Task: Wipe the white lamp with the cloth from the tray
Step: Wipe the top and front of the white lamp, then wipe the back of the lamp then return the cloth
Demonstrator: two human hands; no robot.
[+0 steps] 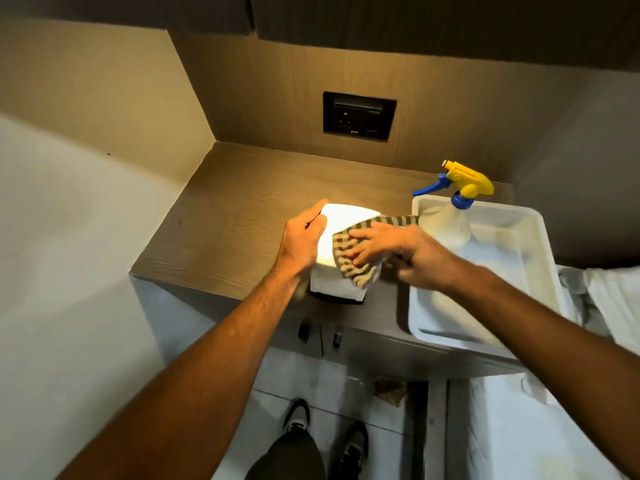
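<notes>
The white lamp [341, 221] stands lit on the wooden bedside cabinet [221, 216], its square shade glowing. My left hand [303, 233] grips the shade's left side and holds it steady. My right hand [384, 247] lies flat on a striped beige-and-brown cloth [349, 265], pressing it against the shade's right face. Part of the cloth hangs down over the shade's lower corner, and another end trails toward the tray. The white tray [519, 306] sits to the right of the lamp.
A clear spray bottle [450, 223] with a yellow and blue trigger head stands in the tray's back left corner. A black socket panel [358, 116] is set in the back wall. White bedding [602, 299] lies at the far right. My shoes are on the floor below.
</notes>
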